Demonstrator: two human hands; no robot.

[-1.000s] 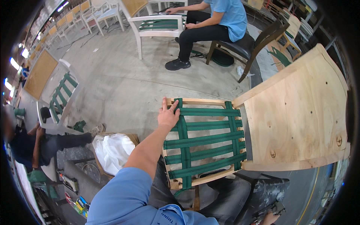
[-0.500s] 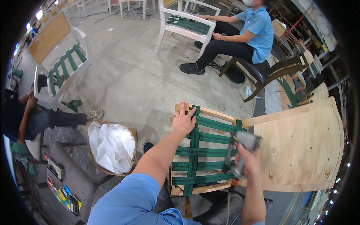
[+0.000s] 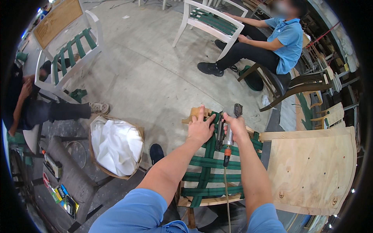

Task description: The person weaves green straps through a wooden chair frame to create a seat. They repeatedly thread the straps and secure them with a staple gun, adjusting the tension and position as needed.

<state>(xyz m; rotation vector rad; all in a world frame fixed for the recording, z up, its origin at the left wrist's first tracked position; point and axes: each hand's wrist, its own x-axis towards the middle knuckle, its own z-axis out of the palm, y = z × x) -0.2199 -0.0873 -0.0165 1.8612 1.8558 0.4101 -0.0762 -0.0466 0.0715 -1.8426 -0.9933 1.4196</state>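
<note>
A wooden chair frame [image 3: 201,110] lies in front of me, its seat laced with green webbing straps [image 3: 204,177] that cross one another. Its plywood backrest [image 3: 311,167] extends to the right. My left hand [image 3: 199,130] rests with spread fingers on the far left corner, over the end of a strap. Gripped in my right hand [image 3: 236,127] is a grey pneumatic staple gun [image 3: 229,138], its black nose side by the webbing near my left fingers. An air hose [image 3: 226,194] hangs from its orange-and-black fitting toward me. Whether the nose touches the frame, I cannot tell.
A box of white cloth [image 3: 116,145] stands at left, near a dark upholstered chair [image 3: 72,163] bearing another staple gun [image 3: 52,165] and small packages. One person [image 3: 289,42] sits far right with a white chair [image 3: 211,21]; another person's leg [image 3: 66,112] shows at left beside a webbed white chair [image 3: 68,58].
My right hand has brought the staple gun from the right side of the webbing to the far left corner, beside my left hand. My left hand stays on that corner. The view has shifted.
</note>
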